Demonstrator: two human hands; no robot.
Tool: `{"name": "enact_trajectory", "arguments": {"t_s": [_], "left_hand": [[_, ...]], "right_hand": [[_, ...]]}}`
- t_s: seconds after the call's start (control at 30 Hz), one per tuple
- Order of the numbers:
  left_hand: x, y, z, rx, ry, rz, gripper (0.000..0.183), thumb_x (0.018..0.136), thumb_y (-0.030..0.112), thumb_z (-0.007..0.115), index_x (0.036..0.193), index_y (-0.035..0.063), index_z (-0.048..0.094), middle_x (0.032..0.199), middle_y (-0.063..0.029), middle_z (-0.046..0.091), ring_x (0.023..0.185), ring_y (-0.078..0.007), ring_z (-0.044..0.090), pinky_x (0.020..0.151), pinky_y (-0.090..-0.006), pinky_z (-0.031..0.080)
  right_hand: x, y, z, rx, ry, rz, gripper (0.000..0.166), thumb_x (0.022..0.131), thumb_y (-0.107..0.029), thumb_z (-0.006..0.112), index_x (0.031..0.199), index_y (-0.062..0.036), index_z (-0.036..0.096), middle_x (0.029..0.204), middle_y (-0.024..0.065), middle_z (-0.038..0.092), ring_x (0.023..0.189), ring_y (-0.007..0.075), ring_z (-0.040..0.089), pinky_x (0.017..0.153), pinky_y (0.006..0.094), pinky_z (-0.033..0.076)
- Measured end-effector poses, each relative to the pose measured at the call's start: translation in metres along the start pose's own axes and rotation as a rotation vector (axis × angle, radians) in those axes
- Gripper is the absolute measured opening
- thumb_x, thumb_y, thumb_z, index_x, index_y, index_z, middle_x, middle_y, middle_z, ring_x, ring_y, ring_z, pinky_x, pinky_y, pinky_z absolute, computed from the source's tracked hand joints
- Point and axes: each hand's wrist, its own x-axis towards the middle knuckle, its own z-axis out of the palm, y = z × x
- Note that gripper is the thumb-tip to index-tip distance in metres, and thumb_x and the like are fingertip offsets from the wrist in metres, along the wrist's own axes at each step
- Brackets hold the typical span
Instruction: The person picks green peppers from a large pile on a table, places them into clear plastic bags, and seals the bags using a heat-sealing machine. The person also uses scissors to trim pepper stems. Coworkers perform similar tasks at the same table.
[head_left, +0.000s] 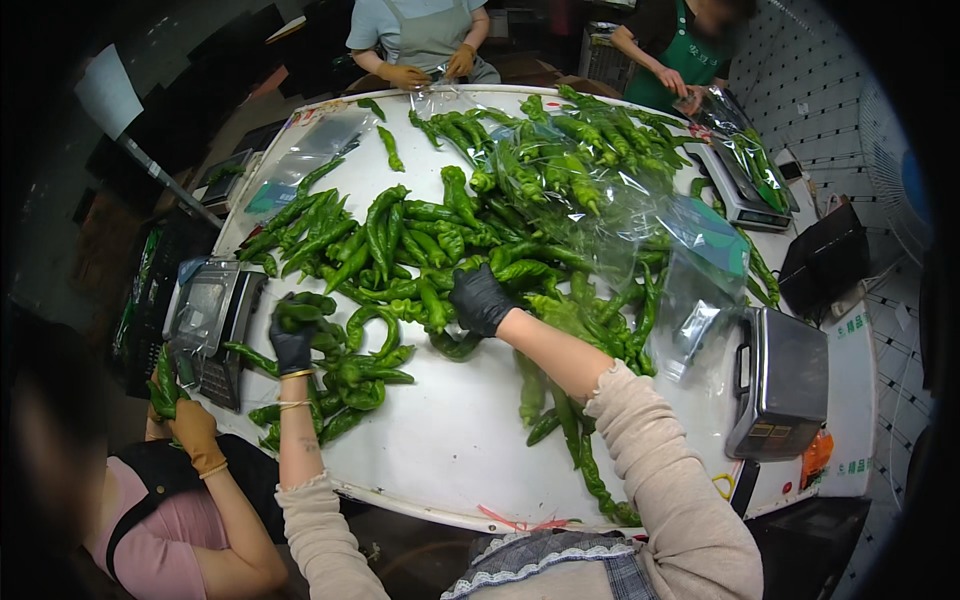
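My left hand (291, 343), in a black glove, is closed around a few long green peppers (306, 309) above the left part of the white table (450, 420). Under and beside it lies a small heap of green peppers (360, 379). My right hand (482, 301), also black-gloved, reaches into the near edge of the large pepper pile (427, 232). Its fingertips touch peppers there, but the back of the hand hides whether it grips one. A curved pepper (454, 346) lies just below that hand.
Clear printed plastic bags (701, 262) lie over the pile's right side. Scales stand at left (214, 315), right (780, 386) and far right (739, 180). A co-worker's gloved hand (195, 431) holds peppers at left. Two people work across the table. Yellow-handled scissors (723, 486) lie near the front edge.
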Motion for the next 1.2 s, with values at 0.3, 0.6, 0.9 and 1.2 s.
{"name": "enact_trajectory", "arguments": {"t_s": [0.3, 0.6, 0.9, 1.2], "left_hand": [[-0.089, 0.131, 0.057, -1.201, -0.136, -0.061, 0.054, 0.070, -0.001, 0.049, 0.124, -0.0005, 0.047, 0.118, -0.0152, 0.055, 0.110, -0.0267, 0.052, 0.098, -0.0407, 0.041], [-0.141, 0.052, 0.237, -1.385, -0.647, -0.381, 0.059, 0.064, 0.018, 0.052, 0.121, 0.0030, 0.051, 0.120, -0.0126, 0.056, 0.114, -0.0282, 0.050, 0.104, -0.0403, 0.034], [-0.138, -0.010, 0.346, -0.413, -0.225, -0.434, 0.071, 0.075, -0.004, 0.060, 0.137, 0.0088, 0.028, 0.113, -0.0144, 0.054, 0.096, -0.0265, 0.057, 0.077, -0.0392, 0.050], [-0.197, 0.041, 0.306, 0.293, -0.116, 0.346, 0.053, 0.078, 0.007, 0.065, 0.127, 0.0006, 0.045, 0.131, -0.0147, 0.044, 0.121, -0.0250, 0.042, 0.103, -0.0351, 0.030]], "right_hand": [[-0.127, 0.112, -0.161, 1.161, 0.317, 0.185, 0.039, 0.072, -0.025, 0.071, 0.103, -0.0037, 0.060, 0.096, 0.0092, 0.064, 0.082, 0.0194, 0.060, 0.078, 0.0339, 0.048], [-0.215, 0.156, -0.111, 0.878, 0.177, 0.258, 0.087, 0.071, -0.041, 0.073, 0.141, -0.0130, 0.029, 0.137, 0.0246, 0.036, 0.127, 0.0350, 0.036, 0.104, 0.0397, 0.033], [-0.412, 0.199, 0.113, 0.494, 0.721, 0.985, 0.036, 0.067, -0.023, 0.073, 0.095, -0.0044, 0.062, 0.088, 0.0178, 0.062, 0.082, 0.0344, 0.060, 0.076, 0.0403, 0.048], [-0.410, 0.202, 0.110, 0.704, 0.590, 1.057, 0.016, 0.078, -0.020, 0.062, 0.080, -0.0052, 0.059, 0.078, 0.0175, 0.062, 0.075, 0.0370, 0.059, 0.066, 0.0420, 0.046]]}}
